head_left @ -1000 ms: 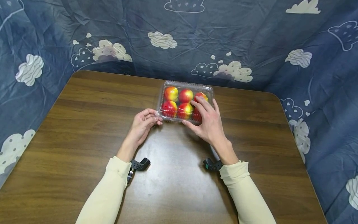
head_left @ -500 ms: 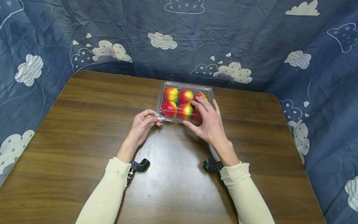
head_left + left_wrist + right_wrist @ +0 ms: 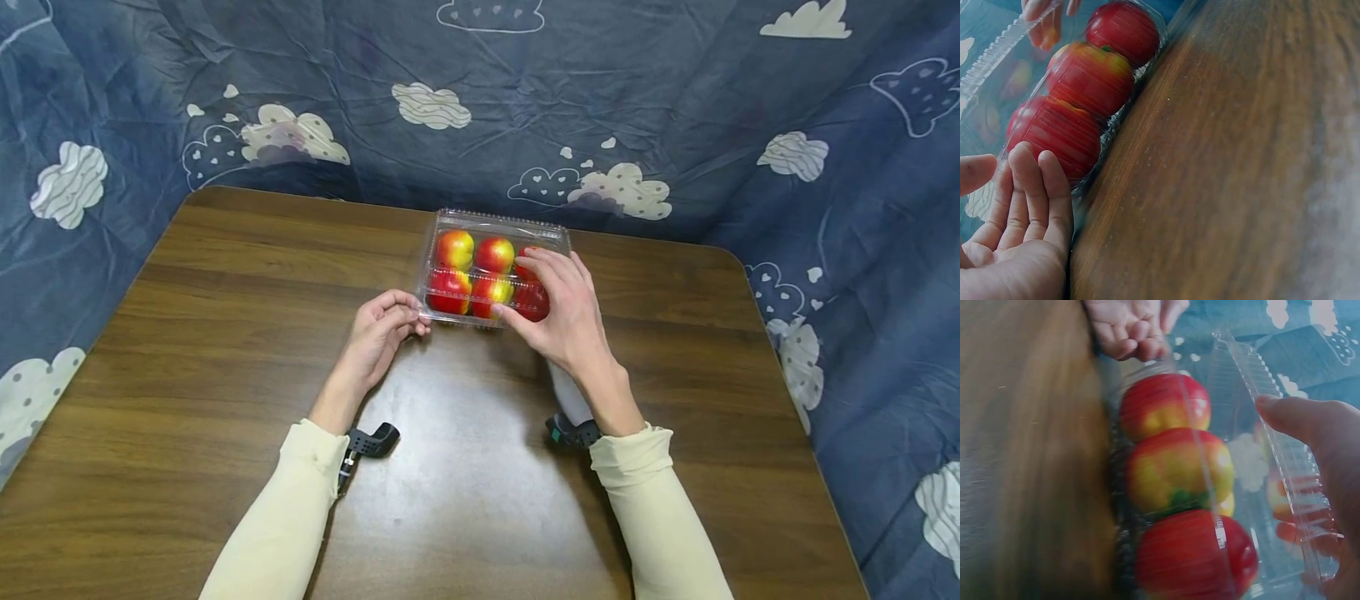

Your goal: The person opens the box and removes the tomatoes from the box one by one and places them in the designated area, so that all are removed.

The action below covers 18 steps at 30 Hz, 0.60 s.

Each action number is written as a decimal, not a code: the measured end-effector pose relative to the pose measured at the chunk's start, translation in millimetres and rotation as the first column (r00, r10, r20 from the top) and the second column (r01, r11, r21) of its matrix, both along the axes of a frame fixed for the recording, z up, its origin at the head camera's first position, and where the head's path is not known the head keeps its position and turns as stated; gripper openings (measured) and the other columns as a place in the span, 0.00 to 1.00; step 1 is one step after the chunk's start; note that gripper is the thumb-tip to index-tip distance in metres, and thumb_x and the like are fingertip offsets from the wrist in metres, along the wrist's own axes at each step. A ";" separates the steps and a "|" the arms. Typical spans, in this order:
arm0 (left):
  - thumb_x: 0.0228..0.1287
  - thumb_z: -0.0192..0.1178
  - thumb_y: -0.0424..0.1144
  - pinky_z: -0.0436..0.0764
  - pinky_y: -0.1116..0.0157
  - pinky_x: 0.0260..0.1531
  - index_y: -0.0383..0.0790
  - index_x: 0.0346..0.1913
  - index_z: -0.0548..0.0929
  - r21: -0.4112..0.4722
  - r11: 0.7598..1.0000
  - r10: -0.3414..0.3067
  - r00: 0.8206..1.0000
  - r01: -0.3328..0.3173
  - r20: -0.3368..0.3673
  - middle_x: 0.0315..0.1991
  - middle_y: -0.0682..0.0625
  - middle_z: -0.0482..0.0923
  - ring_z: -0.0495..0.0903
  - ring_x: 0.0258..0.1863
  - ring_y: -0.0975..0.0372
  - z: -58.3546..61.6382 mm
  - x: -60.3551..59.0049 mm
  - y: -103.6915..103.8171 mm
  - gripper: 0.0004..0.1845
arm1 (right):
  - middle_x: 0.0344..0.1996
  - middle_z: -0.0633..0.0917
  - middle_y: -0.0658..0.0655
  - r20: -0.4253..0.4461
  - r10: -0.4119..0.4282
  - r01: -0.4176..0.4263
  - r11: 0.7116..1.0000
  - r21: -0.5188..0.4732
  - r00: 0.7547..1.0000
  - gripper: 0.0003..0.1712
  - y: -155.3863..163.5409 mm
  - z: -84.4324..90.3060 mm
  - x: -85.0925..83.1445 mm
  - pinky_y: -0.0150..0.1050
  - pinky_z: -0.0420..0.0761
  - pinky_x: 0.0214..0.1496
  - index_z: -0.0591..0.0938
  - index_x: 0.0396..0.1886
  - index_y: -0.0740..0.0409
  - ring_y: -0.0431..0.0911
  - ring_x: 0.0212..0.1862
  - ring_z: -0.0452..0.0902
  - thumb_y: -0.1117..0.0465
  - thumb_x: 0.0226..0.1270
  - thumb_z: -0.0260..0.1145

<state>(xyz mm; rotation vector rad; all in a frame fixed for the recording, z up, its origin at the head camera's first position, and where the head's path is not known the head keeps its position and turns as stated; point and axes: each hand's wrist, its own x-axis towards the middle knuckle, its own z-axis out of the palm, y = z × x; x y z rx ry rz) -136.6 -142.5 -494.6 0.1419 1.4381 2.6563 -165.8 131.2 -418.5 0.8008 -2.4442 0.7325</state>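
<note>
A clear plastic clamshell container [image 3: 459,318] holds several red-and-yellow fruits [image 3: 495,254] in two rows near the table's far edge. My right hand [image 3: 566,317] grips the lid [image 3: 1285,456], thumb on its front rim and fingers spread over the other side. The lid's front edge is raised off the base and tilted, as the right wrist view shows. At the front left corner, my left hand [image 3: 382,333] pinches the container's edge between thumb and fingers. In the left wrist view its fingers lie close to the nearest fruit [image 3: 1060,134]. My right hand partly covers the right-hand fruits.
The wooden table [image 3: 187,375] stretches out on both sides and in front of the container. A blue cloth with cloud prints [image 3: 450,158] hangs right behind the table and along its sides. Each wrist wears a black camera mount [image 3: 373,440].
My right hand has lifted the lid's front edge up and back from the base. My left hand has stayed at the corner. The view has shifted slightly.
</note>
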 end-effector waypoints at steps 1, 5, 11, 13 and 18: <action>0.63 0.49 0.21 0.83 0.65 0.35 0.27 0.39 0.75 -0.003 1.000 -0.001 1.000 0.001 0.002 0.30 0.43 0.80 0.82 0.28 0.56 -0.2 0.3 -0.4 0.05 | 0.58 0.82 0.58 -0.002 0.006 -0.006 1.000 -0.017 1.000 0.38 -0.4 1.6 -1.2 0.59 0.59 0.74 0.81 0.57 0.57 0.52 0.64 0.72 0.42 0.50 0.77; 0.64 0.48 0.21 0.83 0.66 0.35 0.28 0.38 0.75 -0.012 1.000 -0.005 1.000 0.006 0.008 0.31 0.43 0.80 0.82 0.29 0.56 -2.6 1.4 -0.9 0.06 | 0.56 0.84 0.57 -0.007 0.003 -0.004 0.998 -0.068 1.000 0.34 -1.5 10.5 -6.7 0.54 0.65 0.72 0.84 0.52 0.58 0.52 0.63 0.73 0.42 0.50 0.77; 0.64 0.49 0.21 0.83 0.66 0.35 0.28 0.38 0.75 -0.002 1.000 -0.005 1.000 0.005 -0.004 0.32 0.43 0.80 0.81 0.28 0.56 -4.0 1.3 -0.2 0.05 | 0.54 0.85 0.55 0.000 -0.030 0.030 0.994 -0.107 1.000 0.29 -1.9 26.7 -13.1 0.51 0.69 0.68 0.86 0.47 0.58 0.50 0.62 0.73 0.43 0.51 0.76; 0.64 0.49 0.21 0.83 0.65 0.35 0.27 0.38 0.75 0.000 1.000 -0.008 1.000 0.008 -0.006 0.32 0.43 0.80 0.81 0.28 0.56 -3.7 0.7 -0.3 0.05 | 0.49 0.86 0.54 -0.005 -0.041 0.041 0.994 -0.102 0.999 0.28 -1.8 30.1 -13.7 0.51 0.71 0.64 0.86 0.46 0.57 0.49 0.59 0.75 0.42 0.51 0.76; 0.64 0.49 0.21 0.83 0.65 0.35 0.27 0.39 0.75 -0.004 1.000 0.001 1.000 -0.001 -0.003 0.32 0.42 0.80 0.81 0.28 0.56 -1.2 -0.9 -1.4 0.05 | 0.41 0.88 0.51 -0.042 -0.069 0.063 0.987 -0.148 0.997 0.28 -2.0 33.5 -14.7 0.46 0.76 0.53 0.87 0.43 0.55 0.47 0.49 0.78 0.41 0.50 0.77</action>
